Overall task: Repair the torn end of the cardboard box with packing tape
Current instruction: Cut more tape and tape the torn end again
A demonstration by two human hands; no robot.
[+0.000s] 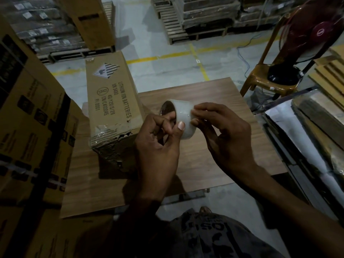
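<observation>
Head view, single frame. We log the bench (208, 94), wood-grain, with the cardboard box (108, 94) lying on its left part. The box's long axis runs away from us, far end overhanging towards the floor, near end facing us. That near end is the torn end (111, 144): crumpled, partly covered in wrinkled clear film, with a ragged gap at its upper right corner.

Both hands are raised over the bench, to the right of the torn end and close together on the tape roll (183, 113). Left hand (158, 146) grips the roll, thumb across the outer face and fingers curled at the core. Right hand (221, 133) pinches at the roll's outer surface; its fingertips (195, 111) sit on the top edge. We cannot tell whether a free end has been lifted.

Judgement: we are at the find-the-tape-end step, and no fresh strip is on the box yet. The torn end lies just left of and below the left hand, which is the nearer one, so the coming move should carry the roll leftward and down
</observation>
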